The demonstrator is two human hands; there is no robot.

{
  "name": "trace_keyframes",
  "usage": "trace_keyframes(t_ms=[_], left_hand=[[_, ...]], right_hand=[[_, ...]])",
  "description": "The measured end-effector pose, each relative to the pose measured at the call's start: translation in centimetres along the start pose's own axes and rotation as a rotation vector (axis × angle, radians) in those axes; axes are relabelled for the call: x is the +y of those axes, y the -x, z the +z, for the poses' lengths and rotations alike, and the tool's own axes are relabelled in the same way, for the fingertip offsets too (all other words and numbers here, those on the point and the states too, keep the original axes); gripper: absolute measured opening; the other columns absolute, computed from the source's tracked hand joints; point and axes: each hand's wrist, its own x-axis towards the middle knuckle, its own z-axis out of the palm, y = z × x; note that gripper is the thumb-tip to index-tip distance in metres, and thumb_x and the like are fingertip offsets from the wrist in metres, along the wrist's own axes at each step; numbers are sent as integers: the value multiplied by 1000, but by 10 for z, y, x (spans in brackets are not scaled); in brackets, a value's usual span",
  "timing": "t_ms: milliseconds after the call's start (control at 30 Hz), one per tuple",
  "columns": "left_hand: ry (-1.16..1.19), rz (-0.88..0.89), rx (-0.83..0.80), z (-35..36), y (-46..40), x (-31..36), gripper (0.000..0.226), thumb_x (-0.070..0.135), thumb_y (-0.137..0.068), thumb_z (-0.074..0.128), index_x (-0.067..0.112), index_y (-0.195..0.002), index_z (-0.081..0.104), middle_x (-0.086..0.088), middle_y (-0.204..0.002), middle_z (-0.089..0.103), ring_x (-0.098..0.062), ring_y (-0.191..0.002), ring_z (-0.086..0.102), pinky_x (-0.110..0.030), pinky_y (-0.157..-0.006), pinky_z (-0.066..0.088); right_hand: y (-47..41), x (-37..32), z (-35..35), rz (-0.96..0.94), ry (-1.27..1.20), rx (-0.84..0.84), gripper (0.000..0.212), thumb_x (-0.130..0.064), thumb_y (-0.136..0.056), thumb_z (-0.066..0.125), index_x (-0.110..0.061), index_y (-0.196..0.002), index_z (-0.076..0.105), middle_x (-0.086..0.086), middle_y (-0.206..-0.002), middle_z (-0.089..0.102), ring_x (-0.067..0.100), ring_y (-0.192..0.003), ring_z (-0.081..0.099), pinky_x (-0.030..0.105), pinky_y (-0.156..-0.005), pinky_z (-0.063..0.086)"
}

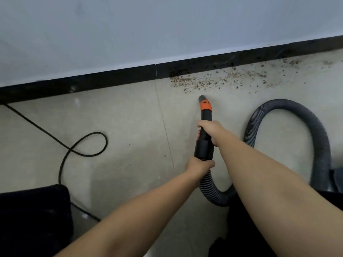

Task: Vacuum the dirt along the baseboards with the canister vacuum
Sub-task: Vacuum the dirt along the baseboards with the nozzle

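Both hands hold the black vacuum nozzle (205, 127) near the middle of the frame. The right hand (211, 131) grips the tube partway up, its fingers curled round the far side, with fingertips (198, 134) showing on the left edge of the tube. The left hand (199, 166) grips lower down, where the wide black collar meets the ribbed hose (289, 106); its fingers are wrapped round the hose end and mostly hidden from view.

The nozzle has an orange band (205, 105) close to its tip, and the tip points toward the upper part of the frame, just short of the dirt (213, 80). That dirt is a strip of brown crumbs and specks lying on the pale tiled floor (120, 123), against the black baseboard (111, 78), running from the centre toward the upper right. Some specks cling to the baseboard itself. Above it rises a pale grey wall (148, 25).

The grey hose bends down from the left hand, passes under the right forearm, then loops in a tall arch at the right of the frame. A thin black cord (89, 143) crosses the floor at the left and forms a loop. A dark shape (33, 216) fills the lower left corner; what it is cannot be told.
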Motion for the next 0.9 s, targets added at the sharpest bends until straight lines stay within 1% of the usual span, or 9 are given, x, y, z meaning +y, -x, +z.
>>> trace_keyframes(t_ms=[67, 167, 300, 400, 467, 567, 633, 733, 900], left_hand=[[-2, 2, 31, 5, -3, 4, 36, 9, -77, 65, 6, -113, 57, -10, -93, 59, -24, -85, 57, -30, -72, 47], [-26, -12, 75, 13, -6, 11, 26, 7, -77, 66, 8, -101, 56, -11, -89, 59, -24, -82, 57, -31, -73, 48], [-106, -47, 119, 26, -5, 21, 20, 9, -76, 67, 9, -95, 59, -7, -77, 60, -23, -74, 59, -35, -77, 53], [-93, -98, 148, 43, -2, 23, 13, 8, -78, 67, 10, -88, 58, -5, -74, 60, -16, -66, 58, -27, -64, 50], [-63, -129, 169, 56, -3, 17, 13, 8, -78, 68, 7, -89, 60, -5, -73, 61, -15, -63, 58, -23, -57, 47], [-14, -114, 217, 74, -5, 3, 28, 11, -77, 71, 5, -103, 63, -10, -85, 68, -18, -70, 61, -25, -60, 48], [-18, -105, 191, 79, -15, -4, 32, 14, -76, 72, 8, -106, 62, -10, -88, 68, -20, -74, 61, -25, -62, 48], [-35, -113, 85, 80, -27, 0, 19, 10, -78, 67, 10, -96, 60, -5, -79, 62, -17, -73, 58, -23, -60, 46], [-3, -98, 17, 83, -40, 11, 25, 7, -78, 66, 9, -102, 61, -5, -82, 60, -17, -74, 56, -22, -59, 45]], right_hand=[[-6, -3, -2, 3, 13, -21, 12, -1, -85, 53, -6, -77, 46, 9, -58, 48, 19, -45, 49, 25, -46, 47], [-18, -5, -9, -2, -14, -36, 11, -1, -82, 54, -7, -77, 46, 8, -55, 47, 18, -38, 47, 23, -41, 45], [-28, -4, -23, 6, -53, -61, 12, -1, -81, 54, -8, -77, 44, 9, -51, 47, 20, -38, 47, 28, -45, 45], [-31, 0, -38, 4, -33, -91, 17, -4, -82, 56, -10, -72, 44, 9, -52, 50, 22, -43, 49, 30, -50, 45], [-33, 5, -47, -8, 3, -99, 16, -5, -83, 57, -11, -74, 45, 9, -54, 51, 21, -44, 50, 30, -51, 46], [-35, 13, -57, -8, 40, -104, 9, -5, -81, 56, -9, -81, 48, 8, -55, 52, 21, -45, 52, 30, -52, 47], [-39, 17, -63, -25, 40, -74, 10, -6, -81, 56, -11, -82, 48, 8, -56, 53, 22, -45, 52, 28, -51, 46], [-47, 16, -72, -40, 12, -12, 11, -6, -81, 56, -12, -82, 47, 8, -55, 52, 22, -45, 51, 27, -48, 45], [-56, 3, -76, -47, 20, 62, 13, -5, -81, 57, -9, -87, 47, 10, -57, 53, 22, -45, 51, 29, -50, 47]])
